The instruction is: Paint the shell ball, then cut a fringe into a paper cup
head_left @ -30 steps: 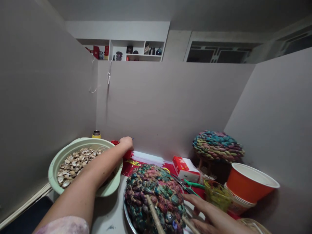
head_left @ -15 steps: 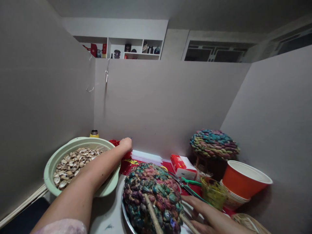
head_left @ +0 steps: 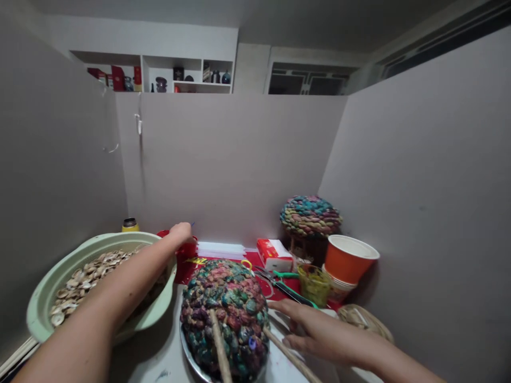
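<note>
We reached our left hand (head_left: 182, 234) forward over a red cup (head_left: 189, 250) near the back partition (head_left: 247, 170), its wrist bent and its fingers turned down out of sight. We could not tell whether those fingers gripped anything, though a thin blue tip (head_left: 193, 224) showed just past the knuckles. Our left forearm crossed above a pale green basin (head_left: 38, 308), where a heap of shells (head_left: 85, 279) lay.

We held our right hand (head_left: 305, 325) open, fingers loosely spread, gripping nothing that we could see. Its forefinger ended at the right edge of the knobbly multicoloured dome (head_left: 225, 308); we could not tell whether it touched. The dome sat in front of us, between our two arms, on a shiny metal dish (head_left: 190, 357) on the white tabletop (head_left: 155, 359). Two wooden sticks (head_left: 219, 346) came toward us from it, one at the middle and one at the right, the latter close by our right thumb.

Beyond our right hand we had green-handled cutters (head_left: 285, 275), a yellowish cup (head_left: 314, 284), a red and white packet (head_left: 274, 255) and an orange tub (head_left: 345, 259). Behind these, we saw a coiled, braided piece (head_left: 311, 215) raised in the corner.
</note>
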`<state>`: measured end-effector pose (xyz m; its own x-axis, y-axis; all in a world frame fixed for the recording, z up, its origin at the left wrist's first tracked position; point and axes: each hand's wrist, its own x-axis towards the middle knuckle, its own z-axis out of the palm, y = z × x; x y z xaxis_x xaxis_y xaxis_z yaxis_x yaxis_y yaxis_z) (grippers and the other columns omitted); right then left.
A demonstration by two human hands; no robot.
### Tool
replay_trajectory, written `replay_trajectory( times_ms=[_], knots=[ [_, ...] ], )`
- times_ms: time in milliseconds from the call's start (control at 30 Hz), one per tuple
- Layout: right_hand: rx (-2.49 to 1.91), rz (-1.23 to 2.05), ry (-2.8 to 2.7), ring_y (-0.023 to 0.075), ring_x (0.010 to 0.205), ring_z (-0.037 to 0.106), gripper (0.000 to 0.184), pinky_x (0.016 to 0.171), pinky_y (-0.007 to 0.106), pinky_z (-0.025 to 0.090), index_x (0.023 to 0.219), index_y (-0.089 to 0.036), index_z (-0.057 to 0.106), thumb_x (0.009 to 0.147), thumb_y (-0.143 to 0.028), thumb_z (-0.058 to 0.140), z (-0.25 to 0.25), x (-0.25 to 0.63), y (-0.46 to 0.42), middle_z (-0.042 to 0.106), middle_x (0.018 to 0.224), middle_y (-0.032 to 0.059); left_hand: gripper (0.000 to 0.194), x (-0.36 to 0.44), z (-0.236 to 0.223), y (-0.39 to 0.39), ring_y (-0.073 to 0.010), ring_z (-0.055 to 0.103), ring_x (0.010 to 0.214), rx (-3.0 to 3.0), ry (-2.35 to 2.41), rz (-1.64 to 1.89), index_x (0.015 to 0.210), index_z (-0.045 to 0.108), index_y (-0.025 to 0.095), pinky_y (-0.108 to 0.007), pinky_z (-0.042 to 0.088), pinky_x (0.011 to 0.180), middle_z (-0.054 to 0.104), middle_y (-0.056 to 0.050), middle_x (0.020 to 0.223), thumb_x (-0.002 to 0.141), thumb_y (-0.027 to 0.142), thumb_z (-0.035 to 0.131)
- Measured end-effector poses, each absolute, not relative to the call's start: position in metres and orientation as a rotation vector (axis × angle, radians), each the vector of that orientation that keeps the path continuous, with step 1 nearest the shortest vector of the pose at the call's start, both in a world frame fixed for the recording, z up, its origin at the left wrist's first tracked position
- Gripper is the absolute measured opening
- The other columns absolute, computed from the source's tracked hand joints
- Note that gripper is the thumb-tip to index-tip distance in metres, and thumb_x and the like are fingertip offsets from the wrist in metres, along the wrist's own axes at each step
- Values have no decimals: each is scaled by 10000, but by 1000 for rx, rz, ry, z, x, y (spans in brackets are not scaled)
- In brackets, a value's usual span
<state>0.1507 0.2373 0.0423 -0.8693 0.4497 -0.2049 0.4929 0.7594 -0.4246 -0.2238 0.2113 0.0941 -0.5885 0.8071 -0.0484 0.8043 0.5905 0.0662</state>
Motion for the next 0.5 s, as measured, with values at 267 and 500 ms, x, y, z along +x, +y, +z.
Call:
replay_trajectory(
  times_ms=[267, 500],
  knots=[
    [793, -727, 2954, 325, 1263, 564, 768, 1060, 430, 450, 1537, -209, 393, 822, -271, 666, 58, 161, 240, 532, 1452, 159, 342, -210, 138, 180, -249, 677, 1049, 1484, 2842, 4, 1194, 642, 174, -456, 558, 894, 683, -94, 1213, 938, 400, 629],
    [982, -784, 4140, 192, 872, 667, 717, 830, 375, 576, 1556, -271, 269, 907, -278, 571, 138, 175, 224, 537, 1402, 143, 570, -182, 183, 119, -451, 703, 1051, 1630, 3007, 409, 1323, 547, 54, -519, 543, 828, 761, -262, 1102, 886, 419, 575]
  ],
)
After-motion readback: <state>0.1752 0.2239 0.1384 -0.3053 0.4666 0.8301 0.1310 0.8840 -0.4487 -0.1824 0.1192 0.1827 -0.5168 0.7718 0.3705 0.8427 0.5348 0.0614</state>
